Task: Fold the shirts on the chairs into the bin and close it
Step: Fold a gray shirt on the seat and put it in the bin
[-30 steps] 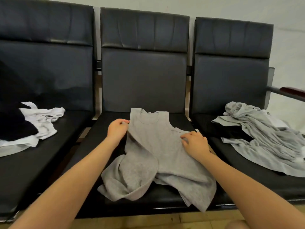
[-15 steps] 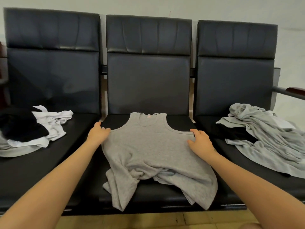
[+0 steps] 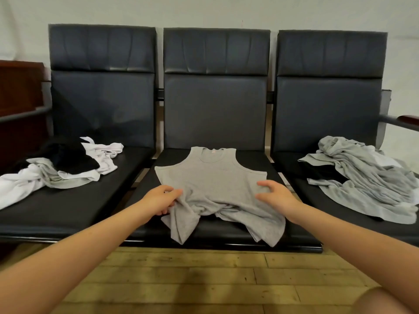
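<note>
Grey tank top (image 3: 212, 180) lies on the seat of the middle chair (image 3: 215, 114), neck toward the backrest, upper half spread flat. Lower half is bunched and twisted; hem hangs slightly over the seat's front edge.

Left hand (image 3: 159, 200) at the top's left side, fingers curled into the bunched cloth, pinching a fold. Right hand (image 3: 275, 196) at the top's right edge below the armhole, fingers spread and slightly bent, thumb out; whether the fingertips touch or clasp the cloth cannot be told.

Left chair (image 3: 102, 109): pile of clothes (image 3: 61, 168) on the seat, white, black and grey pieces tangled. Right chair (image 3: 328, 109): heap of grey shirts (image 3: 367, 180) over a black one, crumpled, reaching the seat's right side.

Wood floor (image 3: 192, 275) in front of the chairs. Pale wall (image 3: 204, 12) behind. Dark wooden furniture (image 3: 20, 87) at far left.
</note>
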